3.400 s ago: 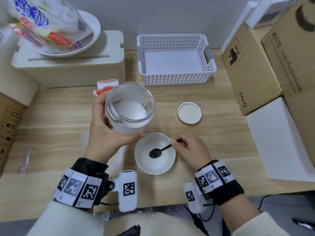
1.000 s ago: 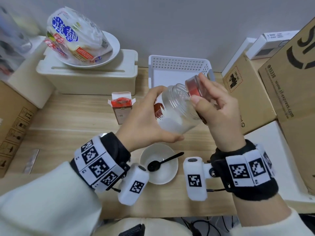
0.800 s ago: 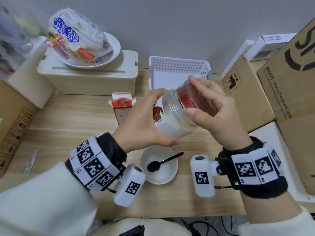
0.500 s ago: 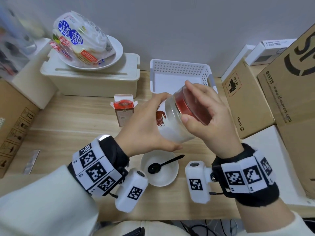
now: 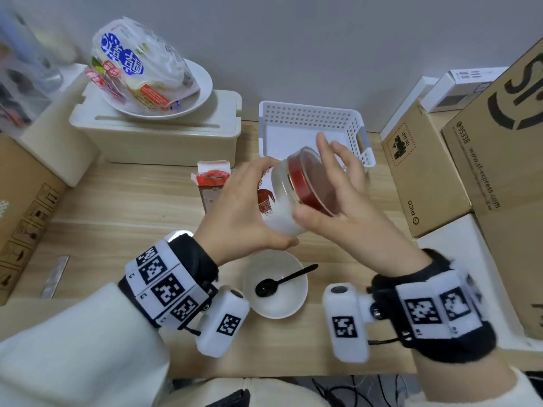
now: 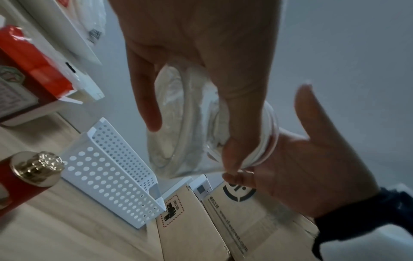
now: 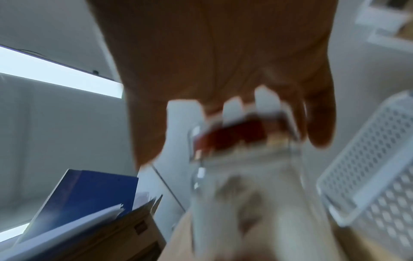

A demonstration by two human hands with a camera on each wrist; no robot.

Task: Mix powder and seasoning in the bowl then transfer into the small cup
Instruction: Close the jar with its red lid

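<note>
The left hand (image 5: 244, 212) is wrapped around a glass jar (image 5: 277, 201) of white powder, held tilted on its side above the white bowl (image 5: 276, 284). The right hand (image 5: 338, 207) lies over the jar's red lid (image 5: 311, 180), which sits on the mouth, with fingers spread and nearly straight and the thumb against the rim. The bowl stands on the wooden surface (image 5: 117, 212) close to the person, and a black spoon (image 5: 282, 282) rests in it, handle out over the right rim; what else is in the bowl is hard to tell. Behind the jar stand an open red-and-white carton (image 5: 211, 183) and a white perforated basket (image 5: 311, 127). A cream box (image 5: 158, 139) at the back left carries a plate (image 5: 199, 92) with a bag of bread (image 5: 138, 66). Cardboard boxes (image 5: 440, 171) line the right side before a grey wall.
</note>
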